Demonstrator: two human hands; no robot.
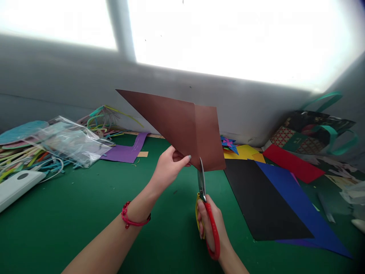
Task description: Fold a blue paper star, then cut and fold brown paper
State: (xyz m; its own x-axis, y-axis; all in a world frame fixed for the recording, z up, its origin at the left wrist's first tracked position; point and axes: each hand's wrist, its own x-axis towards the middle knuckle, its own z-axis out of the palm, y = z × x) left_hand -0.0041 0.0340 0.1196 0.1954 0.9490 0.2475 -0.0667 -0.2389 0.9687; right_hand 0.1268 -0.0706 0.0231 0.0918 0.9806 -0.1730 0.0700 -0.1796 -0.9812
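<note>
Clearly, thumb and fingers of the left hand (169, 167) clamp brown paper (176, 123) midair.
The right hand (219, 224) curls round scissors (210, 213), blades at the brown paper's lower edge; a black sheet (262, 198) lies on the green table (85, 213).

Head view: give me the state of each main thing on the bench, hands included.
Left hand: pinching the brown paper.
Right hand: gripping the scissors.
Brown paper: held up, creased.
Scissors: a blade overlaps the brown paper's lower edge; how far open is unclear.
Black sheet: flat, partly over the blue sheet.
Blue sheet: partly covered.
Clear plastic bag: wrinkled.
</note>
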